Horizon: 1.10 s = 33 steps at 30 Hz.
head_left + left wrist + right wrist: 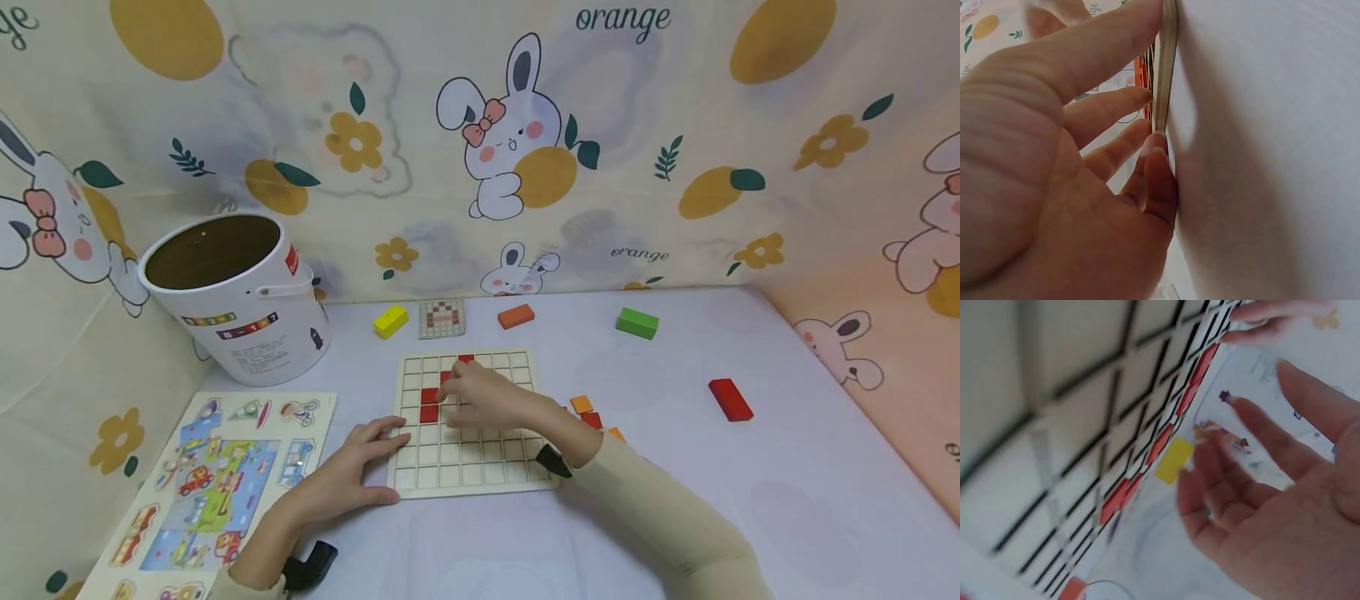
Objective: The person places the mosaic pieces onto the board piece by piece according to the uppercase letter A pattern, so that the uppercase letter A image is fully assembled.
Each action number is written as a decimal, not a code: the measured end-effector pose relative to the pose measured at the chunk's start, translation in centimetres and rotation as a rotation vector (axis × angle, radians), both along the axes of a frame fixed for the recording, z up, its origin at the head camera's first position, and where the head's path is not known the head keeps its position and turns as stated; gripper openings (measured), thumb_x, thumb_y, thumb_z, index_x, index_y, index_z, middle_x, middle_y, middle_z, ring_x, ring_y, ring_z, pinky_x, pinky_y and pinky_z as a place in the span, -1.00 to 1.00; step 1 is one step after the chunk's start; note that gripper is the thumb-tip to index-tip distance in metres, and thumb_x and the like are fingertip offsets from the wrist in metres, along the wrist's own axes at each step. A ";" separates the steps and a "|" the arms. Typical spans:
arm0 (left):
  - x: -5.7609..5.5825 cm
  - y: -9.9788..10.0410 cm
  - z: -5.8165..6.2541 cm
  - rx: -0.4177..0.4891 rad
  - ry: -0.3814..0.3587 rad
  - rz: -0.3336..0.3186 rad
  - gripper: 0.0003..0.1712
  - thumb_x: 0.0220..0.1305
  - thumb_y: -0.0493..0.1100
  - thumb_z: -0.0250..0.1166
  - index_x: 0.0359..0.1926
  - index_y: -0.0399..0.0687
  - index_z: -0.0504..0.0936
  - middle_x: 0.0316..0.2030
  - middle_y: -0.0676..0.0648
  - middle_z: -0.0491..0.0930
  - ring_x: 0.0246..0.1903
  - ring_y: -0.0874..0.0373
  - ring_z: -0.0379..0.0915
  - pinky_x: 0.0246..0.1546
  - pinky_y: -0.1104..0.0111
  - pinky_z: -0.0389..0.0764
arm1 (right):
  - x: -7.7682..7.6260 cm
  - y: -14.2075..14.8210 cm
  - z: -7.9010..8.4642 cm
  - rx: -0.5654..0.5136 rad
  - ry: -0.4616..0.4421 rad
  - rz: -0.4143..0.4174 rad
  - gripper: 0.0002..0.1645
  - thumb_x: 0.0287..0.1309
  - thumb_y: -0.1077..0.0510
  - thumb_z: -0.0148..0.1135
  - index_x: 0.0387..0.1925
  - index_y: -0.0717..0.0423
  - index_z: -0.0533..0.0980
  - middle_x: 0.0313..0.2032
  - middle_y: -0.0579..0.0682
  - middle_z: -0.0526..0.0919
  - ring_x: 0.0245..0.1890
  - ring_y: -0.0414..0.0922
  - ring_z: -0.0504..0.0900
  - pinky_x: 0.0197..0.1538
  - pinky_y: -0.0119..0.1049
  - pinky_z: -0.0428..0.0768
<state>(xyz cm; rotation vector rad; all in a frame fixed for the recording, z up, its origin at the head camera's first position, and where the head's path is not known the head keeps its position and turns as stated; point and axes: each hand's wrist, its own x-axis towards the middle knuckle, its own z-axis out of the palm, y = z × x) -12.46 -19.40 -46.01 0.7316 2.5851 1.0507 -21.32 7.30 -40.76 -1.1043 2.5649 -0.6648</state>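
A pale grid board [468,477] lies flat, with several red square tiles [429,405] set in a slanting pattern in its upper left cells. My left hand [345,471] rests at the board's left edge, fingers spread and thumb by the near corner; the left wrist view shows fingertips touching the board's rim [1165,69]. Over the red tiles hovers my right hand [487,396], covering part of the grid. In the right wrist view its fingers [1207,506] are loosely bent with no piece visible between them. Loose orange tiles [581,404] and red ones lie right of the board, partly behind the right forearm.
A small pattern card [442,319] lies behind the board between a yellow block [391,321] and an orange block [516,316]. Farther right are a green block [637,323] and a red block [731,400]. A white bucket [262,342] and a picture puzzle [313,412] stand left.
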 end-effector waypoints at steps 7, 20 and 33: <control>0.0 0.2 -0.1 0.009 -0.004 0.007 -0.10 0.06 0.09 0.51 0.39 -0.13 0.43 0.48 -0.09 0.13 0.41 -0.14 0.03 0.35 -0.14 0.21 | 2.1 7.3 0.4 -0.225 -0.223 -0.026 -0.60 0.19 0.33 0.31 0.09 0.20 0.56 -0.05 0.06 0.64 -0.07 -0.01 0.56 0.01 -0.12 0.58; 0.1 0.1 0.1 0.015 -0.024 0.025 -0.11 0.07 0.10 0.51 0.39 -0.10 0.43 0.49 -0.08 0.13 0.45 -0.19 -0.02 0.35 -0.18 0.18 | 5.1 20.7 -1.7 -0.243 -0.203 -0.300 -0.57 0.09 0.28 0.43 0.03 0.15 0.57 -0.01 0.03 0.65 -0.05 0.01 0.55 0.01 -0.18 0.61; 0.1 0.1 0.2 0.020 -0.022 0.024 -0.10 0.05 0.08 0.52 0.38 -0.12 0.44 0.48 -0.09 0.13 0.43 -0.16 0.00 0.35 -0.17 0.18 | 3.3 18.4 -2.2 -0.213 -0.192 -0.417 -0.66 0.10 0.34 0.38 -0.04 0.16 0.62 -0.12 -0.02 0.67 -0.09 -0.03 0.57 0.00 -0.16 0.61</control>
